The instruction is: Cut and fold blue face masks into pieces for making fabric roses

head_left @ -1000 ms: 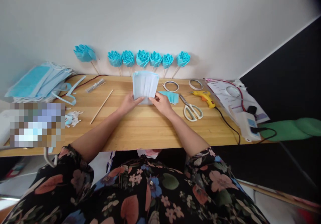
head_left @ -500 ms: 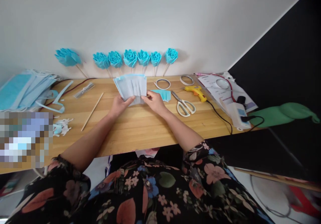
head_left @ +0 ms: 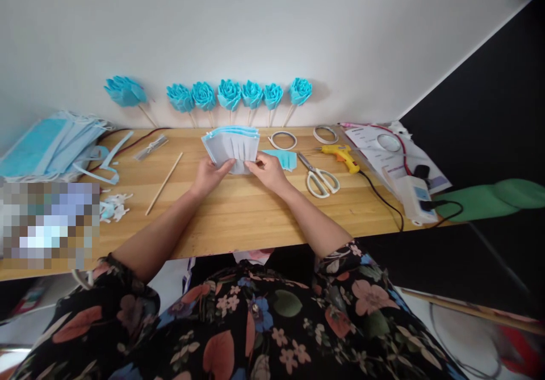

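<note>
Both my hands hold a layered bundle of cut face mask pieces (head_left: 230,146), pale side toward me and blue along the upper edges. My left hand (head_left: 212,174) grips its lower left, thumb pressed on the front. On the lower right, my right hand (head_left: 269,171) pinches it, thumb on the front as well. The fingers behind the bundle are hidden. A flat blue pleated piece (head_left: 286,159) lies on the table just beyond my right hand. White-handled scissors (head_left: 317,176) rest to the right of that hand.
Several blue fabric roses (head_left: 229,95) on sticks lean against the wall. Masks (head_left: 46,144) are piled at left, near a wooden stick (head_left: 164,184) and white scraps (head_left: 114,207). A yellow glue gun (head_left: 340,157), tape rolls (head_left: 283,140) and a power strip (head_left: 415,198) lie at right.
The bundle's upper edges now bow and fan apart more, showing more blue layers. Both hands keep hold of it. The whole view has shifted slightly.
</note>
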Available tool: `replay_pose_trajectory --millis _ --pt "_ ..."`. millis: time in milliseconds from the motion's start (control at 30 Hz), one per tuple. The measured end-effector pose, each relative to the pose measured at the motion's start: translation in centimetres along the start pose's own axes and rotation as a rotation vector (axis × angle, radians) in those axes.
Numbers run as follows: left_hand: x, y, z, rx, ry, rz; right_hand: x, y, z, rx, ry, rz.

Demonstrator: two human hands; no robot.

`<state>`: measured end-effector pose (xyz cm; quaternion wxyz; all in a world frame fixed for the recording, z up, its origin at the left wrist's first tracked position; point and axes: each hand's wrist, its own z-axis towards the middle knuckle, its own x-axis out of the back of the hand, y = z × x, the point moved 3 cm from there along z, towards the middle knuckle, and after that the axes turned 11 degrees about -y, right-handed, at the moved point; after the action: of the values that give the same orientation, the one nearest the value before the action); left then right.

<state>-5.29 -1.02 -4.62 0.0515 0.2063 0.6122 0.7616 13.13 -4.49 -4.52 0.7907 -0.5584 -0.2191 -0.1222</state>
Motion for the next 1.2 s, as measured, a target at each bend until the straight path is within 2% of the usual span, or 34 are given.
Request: replay_pose_trajectory --millis 133,233,500,767,1000,1100,1200 --pt "0.0 -1.0 0.5 0.069 -0.074 0.045 -0.2 0.7 0.1 -0.050 -0.022 -0.019" --pt "0.1 -1.7 0.7 0.117 -0.085 0.054 -0.2 1.0 0.1 -0.061 -0.006 -0.059" --pt "-0.1 -1.1 0.4 0.034 -0.026 0.019 0.3 -0.1 0.0 -0.047 0.022 -0.027" --pt "-0.1 -1.8 0.8 0.024 -0.038 0.041 -0.1 0.6 0.0 -0.077 -0.006 -0.060" --pt "-0.2 -0.9 0.3 -0.022 -0.055 -0.032 0.3 -0.1 -0.2 -0.040 0.052 -0.052" --pt "-0.2 -0.6 0.5 -0.030 -0.086 -0.031 0.3 -0.2 -0.2 -0.051 0.032 -0.042" --pt "0.0 -0.8 0.6 -0.034 -0.064 0.003 0.2 -0.2 -0.1 -0.052 0.013 -0.041"
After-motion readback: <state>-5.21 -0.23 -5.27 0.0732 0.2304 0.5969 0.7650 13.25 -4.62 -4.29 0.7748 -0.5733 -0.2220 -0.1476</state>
